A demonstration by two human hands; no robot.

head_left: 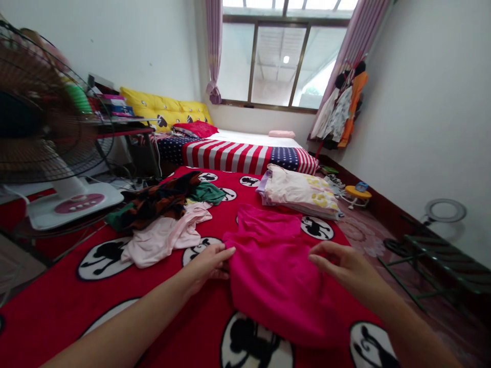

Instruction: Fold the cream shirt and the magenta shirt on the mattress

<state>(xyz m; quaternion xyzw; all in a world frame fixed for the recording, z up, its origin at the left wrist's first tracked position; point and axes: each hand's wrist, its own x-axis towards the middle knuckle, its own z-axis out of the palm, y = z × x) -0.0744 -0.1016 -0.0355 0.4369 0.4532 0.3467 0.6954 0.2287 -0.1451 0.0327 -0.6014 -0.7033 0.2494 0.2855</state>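
Note:
A bright pink garment [268, 276] lies spread on the red patterned blanket [180, 327] in front of me, its cloth loosely creased. At its left edge, my left hand [209, 263] is closed, thumb on top and the other fingers partly under the cloth. My right hand [341, 263] is curled at the opposite edge, with thumb and forefinger pinched on the fabric. Left of the garment lies a crumpled pale pink garment [164, 237], and behind it a heap of dark and brown clothes [164, 197]. A folded stack of light clothes [299, 189] sits at the far right.
An electric fan [72, 199] stands close on the left. Beyond the blanket is a bed with a stars-and-stripes cover [230, 156]. On the right are a dark green folding stool [448, 260], a ring light [445, 210] and a small yellow stool [358, 192].

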